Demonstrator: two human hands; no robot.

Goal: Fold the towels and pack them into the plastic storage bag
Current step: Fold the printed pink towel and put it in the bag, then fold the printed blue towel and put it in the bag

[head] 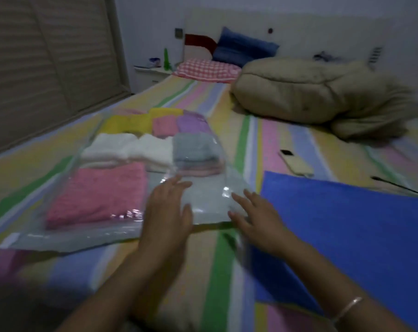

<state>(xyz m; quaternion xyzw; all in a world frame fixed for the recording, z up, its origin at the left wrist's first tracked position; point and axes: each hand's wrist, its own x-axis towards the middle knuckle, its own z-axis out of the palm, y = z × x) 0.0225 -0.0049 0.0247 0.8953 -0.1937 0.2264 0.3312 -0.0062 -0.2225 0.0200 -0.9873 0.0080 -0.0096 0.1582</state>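
Note:
A clear plastic storage bag (210, 202) lies flat on the striped bed. Inside it sit folded towels: a pink one (100, 192) at the near left, white ones (128, 149) behind it, a grey stack (193, 149) on the right, and yellow (128, 123), pink and purple (193, 123) ones at the far end. My left hand (167, 212) lies flat on the bag's near right part, fingers straight. My right hand (253, 216) rests with spread fingers at the bag's right edge. The picture is blurred.
A blue mat (346, 231) lies on the bed to the right of my hands. A phone (296, 162) lies beyond it. A bundled olive quilt (311, 92) and pillows (208, 69) fill the far end. A shuttered wardrobe (47, 49) stands at left.

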